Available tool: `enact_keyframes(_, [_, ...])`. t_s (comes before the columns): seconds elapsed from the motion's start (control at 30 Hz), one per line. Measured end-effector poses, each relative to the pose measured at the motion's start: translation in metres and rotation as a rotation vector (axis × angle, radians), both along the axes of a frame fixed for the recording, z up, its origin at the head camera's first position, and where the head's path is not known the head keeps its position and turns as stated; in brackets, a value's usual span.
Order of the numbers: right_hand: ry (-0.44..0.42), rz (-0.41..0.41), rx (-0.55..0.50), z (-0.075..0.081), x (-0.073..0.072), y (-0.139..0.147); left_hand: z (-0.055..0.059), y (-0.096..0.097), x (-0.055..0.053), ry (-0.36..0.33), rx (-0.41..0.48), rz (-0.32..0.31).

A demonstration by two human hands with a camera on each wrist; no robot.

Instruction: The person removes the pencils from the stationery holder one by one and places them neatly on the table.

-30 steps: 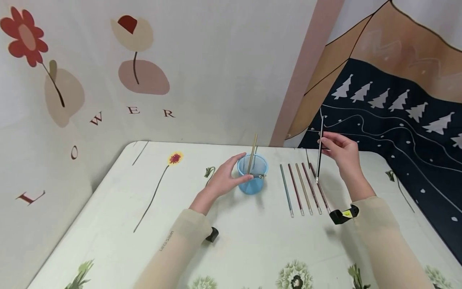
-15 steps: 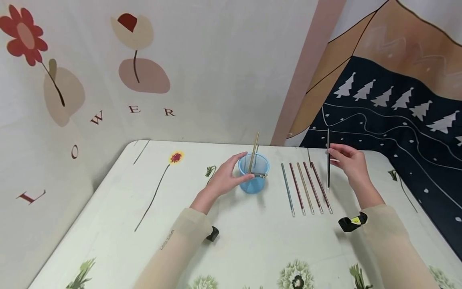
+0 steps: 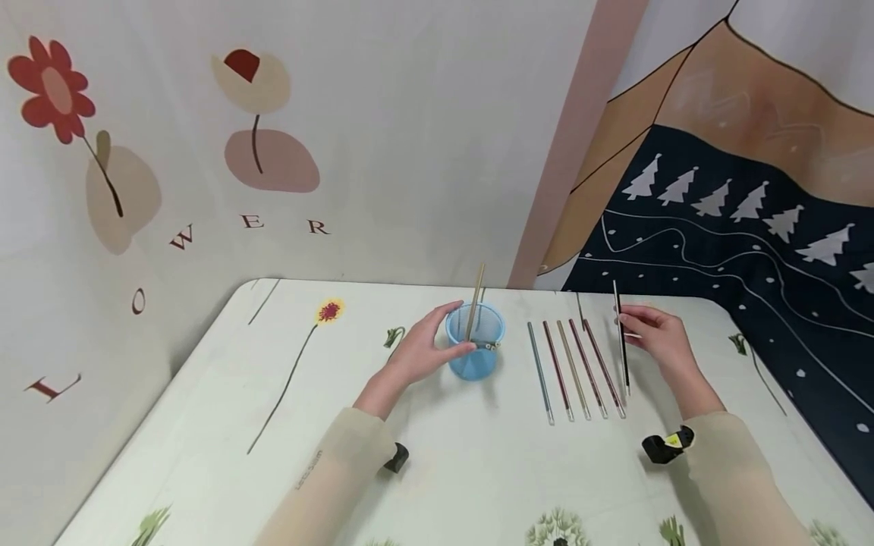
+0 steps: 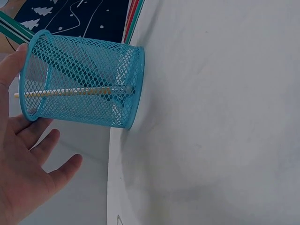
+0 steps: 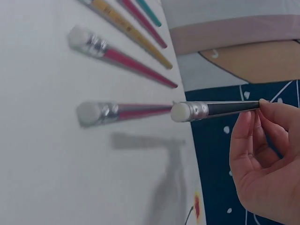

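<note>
My left hand (image 3: 418, 351) grips the rim of a blue mesh pencil cup (image 3: 473, 365), thumb on one side and fingers on the other. A gold pencil (image 3: 476, 299) leans out of the cup, and the left wrist view shows a green striped pencil (image 4: 13, 27) in it too. My right hand (image 3: 658, 340) pinches a black pencil (image 3: 622, 345) near its upper part, eraser end down. In the right wrist view its white eraser (image 5: 180, 112) hangs over the table, beside the rightmost red pencil (image 5: 140, 110) of a row.
Several pencils lie side by side right of the cup: a teal pencil (image 3: 541, 375), a red pencil (image 3: 558, 371), a gold pencil (image 3: 573, 371) and more red ones. The white table (image 3: 478, 470) has printed flowers. Patterned cloth (image 3: 410, 152) stands behind its far edge.
My right hand has moved right and lowered toward the table, bringing the black pencil from over the row to its right side. The left hand keeps its grip on the cup.
</note>
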State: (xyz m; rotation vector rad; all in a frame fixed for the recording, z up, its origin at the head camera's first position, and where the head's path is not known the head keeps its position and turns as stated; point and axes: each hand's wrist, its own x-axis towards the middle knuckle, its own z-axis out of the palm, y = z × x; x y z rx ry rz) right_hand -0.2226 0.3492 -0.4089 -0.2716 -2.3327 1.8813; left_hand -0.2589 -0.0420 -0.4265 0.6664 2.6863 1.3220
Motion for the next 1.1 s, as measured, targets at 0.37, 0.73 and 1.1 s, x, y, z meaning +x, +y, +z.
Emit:
enact_keyframes(0.37, [-0.116,0.024,0.073,-0.015,-0.003,0.008,0.0,-0.001,0.001,-0.002,0.005,0.002])
enact_keyframes(0.73, [-0.197,0.095,0.236,-0.023,-0.006,0.012,0.001,-0.002,0.0,0.008,0.004,0.005])
enact_keyframes(1.1, [-0.226,0.095,0.247,-0.031,-0.005,0.012,0.002,-0.001,0.002,0.014,0.0,-0.01])
